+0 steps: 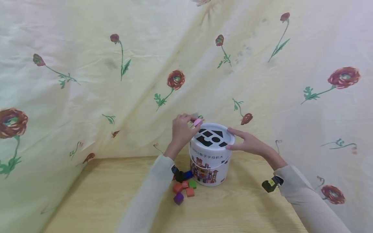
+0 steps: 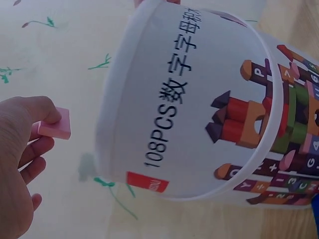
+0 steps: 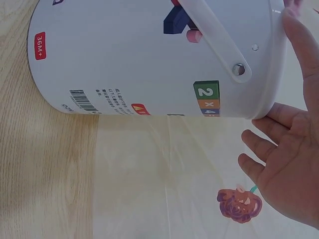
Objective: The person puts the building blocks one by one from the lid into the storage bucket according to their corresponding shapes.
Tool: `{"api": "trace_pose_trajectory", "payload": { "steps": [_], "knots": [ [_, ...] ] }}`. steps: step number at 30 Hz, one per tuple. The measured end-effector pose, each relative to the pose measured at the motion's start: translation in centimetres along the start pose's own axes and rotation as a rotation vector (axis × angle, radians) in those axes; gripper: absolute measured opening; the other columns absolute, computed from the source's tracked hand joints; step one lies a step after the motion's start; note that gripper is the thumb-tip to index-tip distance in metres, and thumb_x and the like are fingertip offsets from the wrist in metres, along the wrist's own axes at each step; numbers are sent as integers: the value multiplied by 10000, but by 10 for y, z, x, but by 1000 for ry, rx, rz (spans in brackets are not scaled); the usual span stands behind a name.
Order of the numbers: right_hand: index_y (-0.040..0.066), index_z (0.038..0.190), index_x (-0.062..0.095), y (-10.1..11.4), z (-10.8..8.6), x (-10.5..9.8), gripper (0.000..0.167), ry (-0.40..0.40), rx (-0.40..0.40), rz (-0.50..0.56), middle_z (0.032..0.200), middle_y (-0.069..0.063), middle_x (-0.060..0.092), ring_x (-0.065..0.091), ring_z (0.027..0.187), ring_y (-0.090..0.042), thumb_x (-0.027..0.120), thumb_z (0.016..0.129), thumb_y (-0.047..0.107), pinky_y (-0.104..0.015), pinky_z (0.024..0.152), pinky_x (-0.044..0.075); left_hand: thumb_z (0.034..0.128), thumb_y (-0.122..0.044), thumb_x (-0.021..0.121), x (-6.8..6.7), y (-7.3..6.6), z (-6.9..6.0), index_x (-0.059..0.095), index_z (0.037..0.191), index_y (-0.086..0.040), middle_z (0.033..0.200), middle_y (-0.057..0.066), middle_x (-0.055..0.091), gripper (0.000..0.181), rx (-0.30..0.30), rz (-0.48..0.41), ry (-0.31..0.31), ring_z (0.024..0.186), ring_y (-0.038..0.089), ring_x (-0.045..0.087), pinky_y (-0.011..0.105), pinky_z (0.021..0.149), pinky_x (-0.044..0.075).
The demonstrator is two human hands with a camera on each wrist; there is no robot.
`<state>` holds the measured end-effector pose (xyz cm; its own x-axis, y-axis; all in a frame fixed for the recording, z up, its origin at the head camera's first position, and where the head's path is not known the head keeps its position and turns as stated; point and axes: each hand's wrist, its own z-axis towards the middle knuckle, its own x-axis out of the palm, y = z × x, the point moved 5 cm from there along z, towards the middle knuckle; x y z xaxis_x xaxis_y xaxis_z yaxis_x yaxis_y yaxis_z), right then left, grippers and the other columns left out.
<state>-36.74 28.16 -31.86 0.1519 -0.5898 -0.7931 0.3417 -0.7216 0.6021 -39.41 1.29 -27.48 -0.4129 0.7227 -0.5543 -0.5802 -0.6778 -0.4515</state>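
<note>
A white bucket [image 1: 211, 170] with printed building-block pictures and a thin handle stands upright on the table; its white lid has several black shape cutouts. My left hand [image 1: 182, 131] pinches a pink block [image 2: 61, 125] between thumb and fingers, just above the lid's left edge. At the lid's right side, my right hand [image 1: 247, 142] touches the rim with thumb and forefinger spread and fairly straight. In the right wrist view, the other fingers of that right hand [image 3: 291, 154] lie loosely beside the bucket [image 3: 124, 59].
Left of the bucket's base lie several loose blocks: a purple one [image 1: 178, 198], a green one [image 1: 192, 184], a blue one [image 1: 187, 175] and some red ones. The left wrist camera partly covers them. Flower-patterned cloth [image 1: 140, 97] hangs behind the wooden table [image 1: 116, 187].
</note>
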Motion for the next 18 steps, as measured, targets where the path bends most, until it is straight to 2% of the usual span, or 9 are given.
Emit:
{"api": "trace_pose_trajectory", "payload": {
  "steps": [5, 11, 18],
  "knots": [
    [120, 1612, 284, -2, 0, 1, 921, -7, 3, 1, 1662, -200, 280, 216, 1522, -494, 746, 894, 466, -730, 1134, 258, 895, -357, 759, 22, 8, 0, 756, 1058, -167, 1177, 52, 721, 250, -63, 1, 25, 1073, 260, 595, 469, 1011, 456],
    [136, 1614, 283, -3, -1, 4, 915, -14, 4, 0, 1662, -207, 274, 222, 1519, -495, 740, 897, 473, -731, 1133, 260, 891, -381, 753, 43, 12, -1, 743, 1062, -183, 1244, 42, 692, 262, -110, 97, 61, 1113, 259, 570, 466, 1016, 444],
    [138, 1612, 290, -5, 1, 3, 904, -27, -1, -5, 1657, -212, 284, 238, 1512, -500, 740, 899, 465, -735, 1123, 274, 913, -389, 728, 51, 10, 4, 742, 1081, -175, 1257, 54, 658, 272, -141, 144, 104, 1157, 260, 518, 484, 1051, 413]
  ]
}}
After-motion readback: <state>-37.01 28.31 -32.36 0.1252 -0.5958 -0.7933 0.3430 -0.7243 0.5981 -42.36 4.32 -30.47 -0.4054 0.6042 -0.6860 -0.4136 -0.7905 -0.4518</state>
